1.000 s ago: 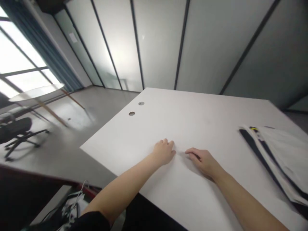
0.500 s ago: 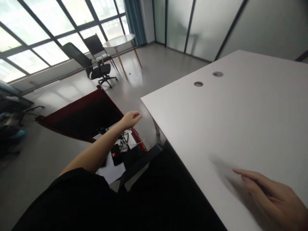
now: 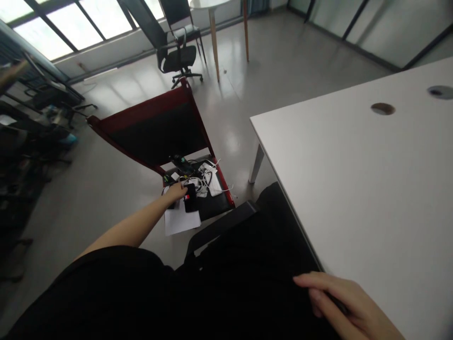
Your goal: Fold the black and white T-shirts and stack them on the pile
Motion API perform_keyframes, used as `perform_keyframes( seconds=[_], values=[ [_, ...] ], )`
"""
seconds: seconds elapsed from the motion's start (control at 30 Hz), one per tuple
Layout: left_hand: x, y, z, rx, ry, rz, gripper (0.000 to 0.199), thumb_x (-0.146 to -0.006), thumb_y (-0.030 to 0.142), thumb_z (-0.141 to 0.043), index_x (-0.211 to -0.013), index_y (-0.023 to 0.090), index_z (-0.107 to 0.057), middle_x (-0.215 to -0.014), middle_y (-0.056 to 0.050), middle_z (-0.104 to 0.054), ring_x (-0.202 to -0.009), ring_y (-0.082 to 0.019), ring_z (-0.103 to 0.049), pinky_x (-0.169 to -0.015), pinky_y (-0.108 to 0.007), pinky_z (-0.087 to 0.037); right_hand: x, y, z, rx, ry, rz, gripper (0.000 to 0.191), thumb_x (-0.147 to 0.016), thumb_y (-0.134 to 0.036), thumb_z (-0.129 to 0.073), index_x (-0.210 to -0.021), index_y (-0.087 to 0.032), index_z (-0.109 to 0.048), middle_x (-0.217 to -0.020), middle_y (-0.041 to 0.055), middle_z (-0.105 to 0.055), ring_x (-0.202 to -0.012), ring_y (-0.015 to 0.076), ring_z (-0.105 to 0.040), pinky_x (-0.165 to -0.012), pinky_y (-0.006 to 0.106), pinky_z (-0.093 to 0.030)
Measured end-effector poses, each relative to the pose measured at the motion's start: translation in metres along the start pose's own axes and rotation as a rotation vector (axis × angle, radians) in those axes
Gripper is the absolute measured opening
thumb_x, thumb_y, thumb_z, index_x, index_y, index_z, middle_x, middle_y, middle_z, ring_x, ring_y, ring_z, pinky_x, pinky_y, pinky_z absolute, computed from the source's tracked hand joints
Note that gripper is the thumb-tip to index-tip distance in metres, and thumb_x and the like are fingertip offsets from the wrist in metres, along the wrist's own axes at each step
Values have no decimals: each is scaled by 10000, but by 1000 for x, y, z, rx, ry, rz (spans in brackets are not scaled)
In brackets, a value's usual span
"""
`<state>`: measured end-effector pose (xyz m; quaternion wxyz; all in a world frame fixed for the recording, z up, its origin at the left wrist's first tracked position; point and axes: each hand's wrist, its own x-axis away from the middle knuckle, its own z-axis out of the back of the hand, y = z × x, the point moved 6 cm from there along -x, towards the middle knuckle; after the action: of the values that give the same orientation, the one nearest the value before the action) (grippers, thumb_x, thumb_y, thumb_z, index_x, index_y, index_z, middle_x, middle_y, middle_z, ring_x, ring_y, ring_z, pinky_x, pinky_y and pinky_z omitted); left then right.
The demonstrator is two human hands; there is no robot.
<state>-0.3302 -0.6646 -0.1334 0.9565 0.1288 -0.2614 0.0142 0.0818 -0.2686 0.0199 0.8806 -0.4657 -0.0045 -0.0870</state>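
Our spread left grip [image 3: 175, 191] reaches the phone [image 3: 190, 197] on the seat [image 3: 141, 106], our curled right grip [image 3: 339, 302] bracing at the worktop edge [image 3: 295, 212].

Left hand [image 3: 176, 192] is extending toward a black smartphone with a red mark [image 3: 190, 197] at lower centre, fingertips meeting its left edge. A white paper sheet [image 3: 180, 223] and tangled white cables [image 3: 194, 182] are lying about it on a black, red-edged panel [image 3: 155, 132]. Right hand [image 3: 339, 302] is curling at bottom right, against the edge of a white rectangular table [image 3: 354, 165], beside black fabric [image 3: 247, 264].
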Motion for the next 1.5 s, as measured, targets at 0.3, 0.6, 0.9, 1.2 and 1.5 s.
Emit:
perform_keyframes(
  seconds=[0.3,0.6,0.9,1.2,1.5],
  values=[
    [10,-71,-71,263,-97,169,402,-864,465,-794,-1052,176,-588,-680,13,-620,-639,-171,-639,-593,-239,-497,-91,-36,-56,-156,-388,-53,378,-1047,-512,-511,-1193,-294,-783,-932,60,-767,-798,209,-733,-670,285,-617],
    [12,-84,-90,436,-107,85,553,-768,245,-904,-1175,165,-538,-667,96,-507,-591,-105,-550,-595,-225,-479,-124,-24,-101,-185,-481,-83,405,-1054,-495,-478,-1253,-252,-734,-900,37,-742,-800,203,-702,-669,287,-536],
    [3,-92,-92,392,-55,36,688,-617,289,-968,-1174,171,-581,-703,84,-512,-657,-135,-544,-581,-237,-405,-119,-16,-100,-85,-516,-139,444,-1056,-524,-440,-1301,-254,-695,-961,52,-774,-845,238,-736,-684,325,-548],
    [-4,-98,-96,439,-55,45,725,-554,275,-1006,-1150,178,-604,-727,60,-546,-661,-147,-578,-561,-233,-426,-122,-4,-103,76,-514,-35,412,-1046,-451,-468,-1319,-248,-699,-1328,102,-744,-1219,308,-707,-1059,469,-553],
    [-3,-99,-100,572,-90,107,404,-870,356,-832,-1162,193,-606,-722,36,-595,-610,-131,-608,-558,-217,-499,-129,6,-98,121,-502,-29,429,-1056,-459,-452,-1349,-244,-678,-1343,106,-736,-1225,307,-704,-1052,480,-563]
  ],
)
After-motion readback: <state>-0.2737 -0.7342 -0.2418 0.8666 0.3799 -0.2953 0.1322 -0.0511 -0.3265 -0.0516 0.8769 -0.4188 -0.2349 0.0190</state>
